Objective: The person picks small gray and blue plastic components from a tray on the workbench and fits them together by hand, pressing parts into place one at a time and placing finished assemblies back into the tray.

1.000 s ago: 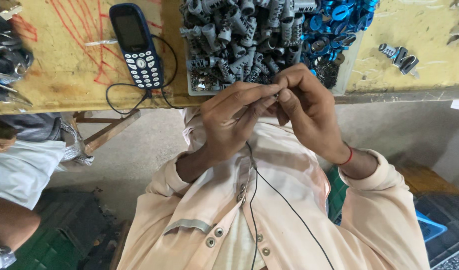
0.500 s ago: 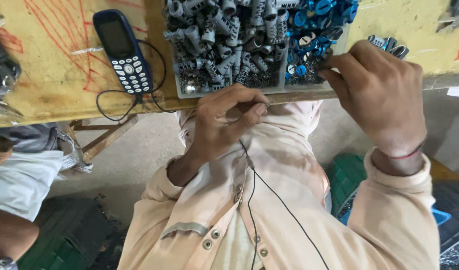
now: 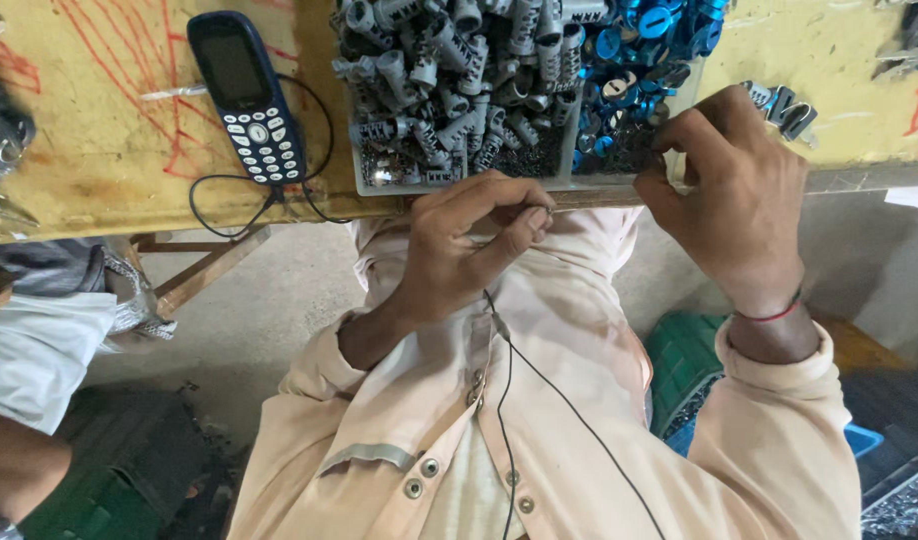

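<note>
My left hand is held in front of my chest, just under the table edge. Its thumb and fingers pinch a small grey metal part. My right hand, with a red thread at the wrist, reaches over the table edge. Its bent fingertips dip into the blue pieces in the right end of a clear tray. Whether they grip a piece is hidden. The left part of the tray is heaped with grey tube-shaped parts.
A dark blue keypad phone with a black cable lies on the yellow wooden table, left of the tray. A few blue-grey parts lie right of my right hand. Another person's leg is at the left. Green and blue crates stand below.
My right hand has left my left hand and moved up and right to the blue pieces in the tray. My left hand stays, still pinching the small part.
</note>
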The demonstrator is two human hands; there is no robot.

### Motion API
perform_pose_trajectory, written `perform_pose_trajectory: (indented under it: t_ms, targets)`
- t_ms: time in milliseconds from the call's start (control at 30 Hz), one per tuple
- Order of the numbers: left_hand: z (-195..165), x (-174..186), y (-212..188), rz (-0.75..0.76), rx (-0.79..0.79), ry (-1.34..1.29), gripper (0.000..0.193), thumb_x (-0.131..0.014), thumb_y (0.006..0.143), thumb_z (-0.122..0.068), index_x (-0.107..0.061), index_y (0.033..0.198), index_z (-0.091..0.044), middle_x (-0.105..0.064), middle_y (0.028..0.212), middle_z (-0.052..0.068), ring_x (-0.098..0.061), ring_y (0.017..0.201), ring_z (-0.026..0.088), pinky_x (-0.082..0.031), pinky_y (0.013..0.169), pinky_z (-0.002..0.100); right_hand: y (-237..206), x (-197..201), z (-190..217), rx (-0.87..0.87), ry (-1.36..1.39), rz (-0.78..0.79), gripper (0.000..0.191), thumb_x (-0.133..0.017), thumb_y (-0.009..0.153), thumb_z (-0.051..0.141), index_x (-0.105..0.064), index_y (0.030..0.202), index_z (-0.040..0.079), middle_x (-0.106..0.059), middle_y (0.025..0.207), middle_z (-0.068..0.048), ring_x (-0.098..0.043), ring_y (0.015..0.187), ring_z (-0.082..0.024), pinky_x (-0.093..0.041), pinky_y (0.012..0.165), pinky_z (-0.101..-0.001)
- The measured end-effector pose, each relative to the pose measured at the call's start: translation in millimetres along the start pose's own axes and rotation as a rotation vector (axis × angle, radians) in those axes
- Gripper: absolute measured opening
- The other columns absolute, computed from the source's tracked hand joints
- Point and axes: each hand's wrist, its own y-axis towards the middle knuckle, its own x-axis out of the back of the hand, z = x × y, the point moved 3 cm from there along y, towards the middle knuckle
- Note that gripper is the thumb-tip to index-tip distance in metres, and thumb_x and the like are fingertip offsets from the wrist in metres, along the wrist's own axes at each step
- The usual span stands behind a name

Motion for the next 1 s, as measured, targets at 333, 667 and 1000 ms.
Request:
perform_pose_trajectory:
  t_ms: [333, 667, 1000]
  targets:
    - [7.9, -14.1, -4.8, -0.008, 0.196, -0.339, 0.02, -0.067, 0.107, -0.014, -0.067, 0.118, 0.003, -0.074, 0.106, 0.008, -0.076, 0.096, 0.013, -0.064, 0.082, 0.027, -10.1, -19.2, 45.4, 0.051, 0.674, -0.101, 0.02, -0.08, 0.095, -0.001, -0.063, 0.105, -0.001, -0.062, 0.098, -0.009, -0.065, 0.072, -0.012, -0.051, 0.062, -0.0231]
    - [1.7, -14.2, -8.7, -0.046, 0.138, -0.254, 0.018, -0.067, 0.107, -0.011, -0.068, 0.118, 0.002, -0.073, 0.107, 0.008, -0.076, 0.095, 0.014, -0.064, 0.078, 0.025, -31.6, -52.9, 31.9, 0.011, 0.959, -0.156, 0.013, -0.072, 0.1, 0.002, -0.063, 0.108, -0.001, -0.062, 0.1, -0.01, -0.061, 0.076, -0.012, -0.051, 0.065, -0.0225]
    - [-6.6, -4.0, 1.6, 0.054, 0.116, -0.204, 0.012, -0.07, 0.103, -0.006, -0.072, 0.114, 0.0, -0.069, 0.109, 0.006, -0.07, 0.096, 0.01, -0.057, 0.082, 0.023, -25.5, -51.1, 38.7, 0.219, 0.399, -0.238, 0.026, -0.081, 0.088, -0.005, -0.073, 0.111, 0.004, -0.069, 0.103, -0.013, -0.069, 0.088, -0.024, -0.056, 0.074, -0.0352]
